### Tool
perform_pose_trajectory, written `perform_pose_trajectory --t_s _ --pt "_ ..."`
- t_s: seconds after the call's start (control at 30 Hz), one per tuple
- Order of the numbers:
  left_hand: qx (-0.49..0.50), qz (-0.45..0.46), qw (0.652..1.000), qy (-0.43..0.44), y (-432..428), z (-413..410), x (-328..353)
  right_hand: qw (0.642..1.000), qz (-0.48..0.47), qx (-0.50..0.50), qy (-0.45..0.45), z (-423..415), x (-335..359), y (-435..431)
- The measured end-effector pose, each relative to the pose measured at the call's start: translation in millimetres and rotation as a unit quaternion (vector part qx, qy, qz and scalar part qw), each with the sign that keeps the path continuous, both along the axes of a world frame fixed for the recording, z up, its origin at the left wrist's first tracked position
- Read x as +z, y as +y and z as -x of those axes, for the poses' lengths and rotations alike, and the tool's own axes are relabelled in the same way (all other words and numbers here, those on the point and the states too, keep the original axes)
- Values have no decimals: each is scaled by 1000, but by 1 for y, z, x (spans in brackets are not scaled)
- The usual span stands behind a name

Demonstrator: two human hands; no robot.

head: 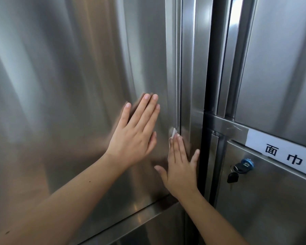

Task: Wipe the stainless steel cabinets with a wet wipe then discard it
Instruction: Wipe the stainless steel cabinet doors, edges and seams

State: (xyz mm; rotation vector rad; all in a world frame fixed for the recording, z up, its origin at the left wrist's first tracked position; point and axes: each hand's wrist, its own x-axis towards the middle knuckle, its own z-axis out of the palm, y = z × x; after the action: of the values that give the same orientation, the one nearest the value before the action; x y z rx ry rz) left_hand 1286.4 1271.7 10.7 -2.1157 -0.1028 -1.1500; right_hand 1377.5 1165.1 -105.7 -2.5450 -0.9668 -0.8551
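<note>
Against the big steel cabinet door [78, 85], the right hand [180, 167] is pressing a wet wipe [173, 133] flat-fingered along the door's right edge, while the left hand [136, 135] is bracing open-palmed. Wiping looks underway; next, probably sliding the wipe along that edge.

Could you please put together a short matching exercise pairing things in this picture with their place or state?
Things: 1 left hand; 2 wet wipe; 3 black key; 4 white label.
Places: a at the blue lock; b flat on the wide door panel; c bearing black characters; d under the right hand.
Pairs: 1-b; 2-d; 3-a; 4-c.
</note>
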Motion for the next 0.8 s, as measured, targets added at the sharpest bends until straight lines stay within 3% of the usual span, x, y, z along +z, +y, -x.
perform_pose_trajectory --t_s 0.43,0.8 --pt "-11 41 994 -103 2 4 63 999 -30 1 -27 0 69 2" --pt "-30 39 992 -118 1 -5 118 987 -24 -50 -151 -13 191 13"
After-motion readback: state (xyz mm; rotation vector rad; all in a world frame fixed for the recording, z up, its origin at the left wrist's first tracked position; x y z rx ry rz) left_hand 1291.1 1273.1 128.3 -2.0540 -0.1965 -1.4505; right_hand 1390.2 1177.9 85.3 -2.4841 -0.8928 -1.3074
